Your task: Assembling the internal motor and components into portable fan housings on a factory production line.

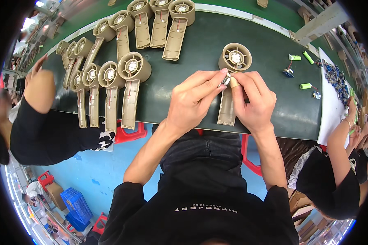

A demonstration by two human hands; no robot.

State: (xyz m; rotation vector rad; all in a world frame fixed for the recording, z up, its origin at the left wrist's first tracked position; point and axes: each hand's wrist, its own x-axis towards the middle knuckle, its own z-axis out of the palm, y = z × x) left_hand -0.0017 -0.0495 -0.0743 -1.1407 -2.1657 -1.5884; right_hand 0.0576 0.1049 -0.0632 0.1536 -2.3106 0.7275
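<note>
Above the bench, my left hand pinches a small circuit board between thumb and fingertips. Close against it, my right hand is closed too, thumb and index finger pressed together beside the board; what it grips is too small and covered to make out. A beige finger cover shows on one of its fingers. Beneath both hands lies a tan handheld fan shell, its round fan head pointing away from me and its handle toward me. My fingers hide the part where head and handle meet.
Several similar tan fan shells stand in rows on the dark green bench to the left. At right are green battery cells wired to small boards, and a pile of blue circuit boards. People work on both sides.
</note>
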